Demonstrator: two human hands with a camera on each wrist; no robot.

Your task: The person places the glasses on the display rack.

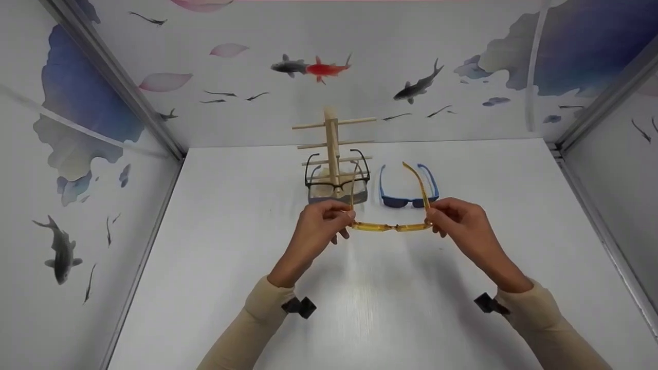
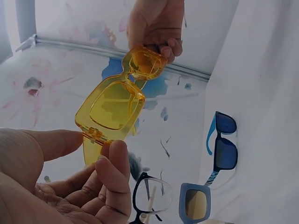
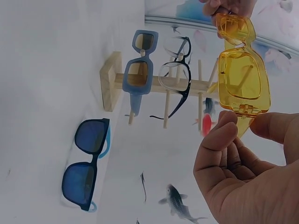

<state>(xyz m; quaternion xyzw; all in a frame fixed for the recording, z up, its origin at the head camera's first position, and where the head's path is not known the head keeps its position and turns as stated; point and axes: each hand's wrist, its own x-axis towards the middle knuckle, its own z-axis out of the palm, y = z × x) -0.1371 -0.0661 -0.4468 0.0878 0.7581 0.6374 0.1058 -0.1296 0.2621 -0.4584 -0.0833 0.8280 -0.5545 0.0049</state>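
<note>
Yellow transparent glasses (image 1: 371, 226) are held up in the air between both hands, their temples spread and pointing away toward the back. My left hand (image 1: 323, 221) pinches the hinge corner at the left end between thumb and fingers. At the other end, my right hand (image 1: 460, 218) pinches the opposite hinge in the same way. In the right wrist view the yellow lens (image 3: 240, 77) and the hinge by the thumb show clearly. Just beyond the hands stands a wooden glasses rack (image 1: 332, 146) with black-framed glasses (image 1: 337, 186) and blue-grey sunglasses (image 3: 138, 72) on its lower pegs.
Dark blue sunglasses (image 1: 408, 202) with light blue temples sit on the white table (image 1: 216, 246), right of the rack. Upper pegs (image 1: 357, 121) of the rack stick out to both sides. Painted walls (image 1: 360, 31) with fish enclose the table at the back and sides.
</note>
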